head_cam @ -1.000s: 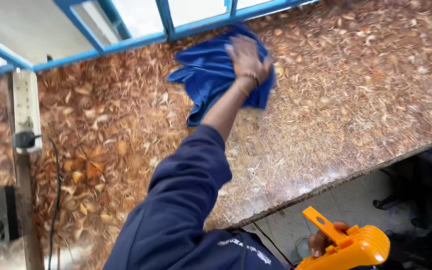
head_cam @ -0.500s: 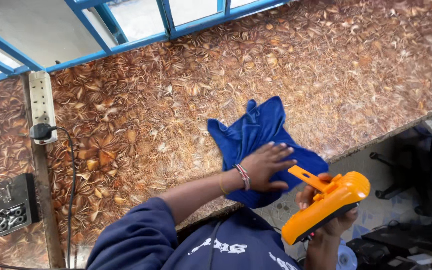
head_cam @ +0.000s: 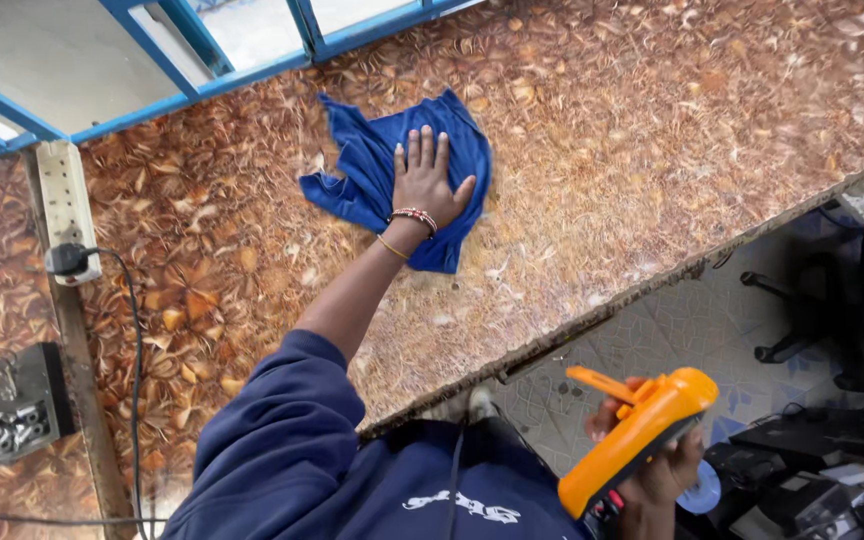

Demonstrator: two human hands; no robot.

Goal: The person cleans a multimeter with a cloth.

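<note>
Cloth (head_cam: pixel 372 165) (farther out) under left hand (head_cam: pixel 427 180)

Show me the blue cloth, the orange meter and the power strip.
blue cloth (head_cam: pixel 357 165), head view, bare fold left of the hand.
orange meter (head_cam: pixel 642 432), head view, middle of its body.
power strip (head_cam: pixel 64 195), head view, middle of its white casing.

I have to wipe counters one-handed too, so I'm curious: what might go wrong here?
The right hand holds the orange handheld device out past the counter edge, over the tiled floor; if that grip slips, it would likely drop. The left hand presses the blue cloth flat; sweeping left might catch the power strip and its plugged-in cable.
</note>
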